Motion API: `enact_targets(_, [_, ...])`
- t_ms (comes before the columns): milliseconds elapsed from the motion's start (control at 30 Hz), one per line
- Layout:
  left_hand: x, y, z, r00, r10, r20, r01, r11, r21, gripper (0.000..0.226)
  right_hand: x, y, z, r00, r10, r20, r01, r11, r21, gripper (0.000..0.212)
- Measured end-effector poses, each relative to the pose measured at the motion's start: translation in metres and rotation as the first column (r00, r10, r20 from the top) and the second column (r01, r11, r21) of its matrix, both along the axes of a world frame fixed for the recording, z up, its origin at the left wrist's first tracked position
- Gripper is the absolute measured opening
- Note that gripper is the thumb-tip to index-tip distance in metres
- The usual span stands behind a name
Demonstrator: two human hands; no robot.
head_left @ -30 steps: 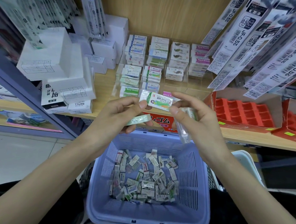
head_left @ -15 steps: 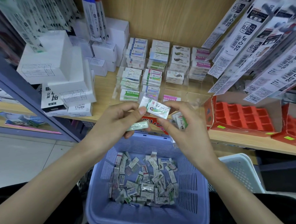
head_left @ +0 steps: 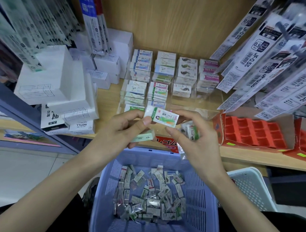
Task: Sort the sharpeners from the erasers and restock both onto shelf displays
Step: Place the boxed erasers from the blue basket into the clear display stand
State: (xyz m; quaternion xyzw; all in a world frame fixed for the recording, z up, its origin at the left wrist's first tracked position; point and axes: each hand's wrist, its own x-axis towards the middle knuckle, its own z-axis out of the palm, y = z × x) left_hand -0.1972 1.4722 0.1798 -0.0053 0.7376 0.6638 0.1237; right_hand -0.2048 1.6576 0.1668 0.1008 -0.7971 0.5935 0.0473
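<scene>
A white eraser with a green stripe [head_left: 161, 117] is pinched between the thumb and forefinger of my left hand [head_left: 124, 130]; the fingertips of my right hand [head_left: 193, 143] touch its right end. A pale green eraser [head_left: 142, 136] lies in the left palm under curled fingers. A clear-wrapped eraser [head_left: 191, 130] is gripped in the right palm. Below the hands a purple basket [head_left: 205, 195] holds several loose wrapped erasers [head_left: 149, 195]. Stacked erasers [head_left: 164, 78] fill a clear display on the wooden shelf [head_left: 107, 98] behind.
White refill boxes [head_left: 63, 88] stack at the shelf's left. Red cardboard trays [head_left: 254, 133] stand at the right. Hanging pen-refill packs [head_left: 275, 59] crowd the upper right and upper left. A white basket [head_left: 250, 187] sits right of the purple one.
Both hands stayed together above the basket. The right hand's wrapped eraser turned upright in its palm, and its fingers came back to the white eraser's end.
</scene>
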Motion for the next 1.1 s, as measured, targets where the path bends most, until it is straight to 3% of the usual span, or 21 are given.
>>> enact_targets(167, [-0.009, -0.002, 0.005, 1.000, -0.012, 0.014, 0.013, 1.000, -0.028, 0.027, -0.010, -0.003, -0.002, 1.000, -0.001, 0.006, 0.001, 0.999, 0.033, 0.038])
enact_targets(300, [-0.025, -0.020, -0.002, 0.980, 0.179, -0.085, -0.190, 0.972, -0.141, 0.025, -0.030, 0.005, 0.000, 0.993, -0.091, 0.072, 0.081, 0.988, 0.133, 0.030])
enact_targets(367, [-0.032, -0.033, -0.007, 0.961, 0.253, -0.111, -0.267, 0.953, -0.144, 0.024, -0.048, 0.011, 0.002, 0.986, -0.147, 0.081, 0.122, 0.959, 0.256, 0.034])
enact_targets(533, [-0.039, -0.043, -0.029, 0.961, 0.250, -0.121, -0.271, 0.942, -0.199, 0.021, -0.110, 0.003, -0.001, 0.976, -0.216, 0.003, 0.171, 0.784, 0.596, 0.042])
enact_targets(667, [-0.038, -0.041, -0.036, 0.967, 0.224, -0.125, -0.242, 0.957, -0.158, 0.028, -0.140, -0.017, -0.005, 0.991, -0.119, 0.063, 0.026, 0.631, 0.775, 0.043])
enact_targets(833, [-0.037, -0.038, -0.037, 0.966, 0.208, -0.155, -0.235, 0.954, -0.186, 0.032, -0.150, -0.020, 0.001, 0.989, -0.083, 0.121, -0.067, 0.479, 0.875, 0.039])
enact_targets(933, [-0.035, -0.036, -0.036, 0.969, 0.196, -0.148, -0.220, 0.961, -0.169, 0.038, -0.153, -0.027, 0.008, 0.989, -0.064, 0.135, -0.109, 0.311, 0.944, 0.041])
enact_targets(1000, [-0.035, -0.033, -0.034, 0.968, 0.209, -0.141, -0.233, 0.957, -0.174, 0.037, -0.153, -0.031, 0.011, 0.988, -0.064, 0.138, -0.117, 0.253, 0.960, 0.045])
enact_targets(1033, [-0.035, -0.032, -0.033, 0.966, 0.219, -0.138, -0.242, 0.953, -0.183, 0.037, -0.151, -0.029, 0.011, 0.989, -0.060, 0.133, -0.112, 0.276, 0.955, 0.047])
enact_targets(1067, [-0.035, -0.031, -0.033, 0.963, 0.231, -0.137, -0.254, 0.950, -0.184, 0.037, -0.146, -0.025, 0.010, 0.991, -0.061, 0.116, -0.086, 0.370, 0.925, 0.049])
enact_targets(1100, [-0.035, -0.031, -0.032, 0.960, 0.241, -0.140, -0.263, 0.949, -0.174, 0.034, -0.139, -0.020, 0.009, 0.993, -0.076, 0.095, -0.040, 0.534, 0.844, 0.047])
